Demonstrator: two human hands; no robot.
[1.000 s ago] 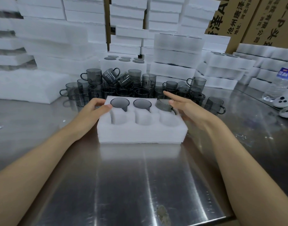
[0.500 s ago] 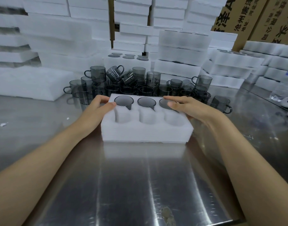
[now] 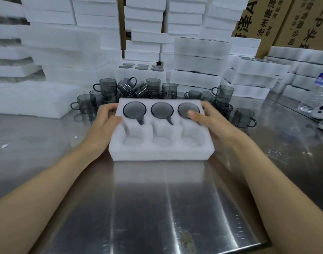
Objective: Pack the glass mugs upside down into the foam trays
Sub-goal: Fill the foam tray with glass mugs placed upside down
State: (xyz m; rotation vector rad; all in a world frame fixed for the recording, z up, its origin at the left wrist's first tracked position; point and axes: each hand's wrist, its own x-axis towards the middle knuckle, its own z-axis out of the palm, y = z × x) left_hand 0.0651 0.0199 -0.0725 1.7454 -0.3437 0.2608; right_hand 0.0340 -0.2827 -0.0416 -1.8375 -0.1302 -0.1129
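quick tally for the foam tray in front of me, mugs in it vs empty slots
mugs upside down in the tray: 3
empty slots: 3
total slots: 6

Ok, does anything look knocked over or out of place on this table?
Two mugs in the pile behind the foam tray lie tipped on their sides atop upright ones. A few white scraps lie on the steel table, left side. The three packed mugs sit level, bottoms up.
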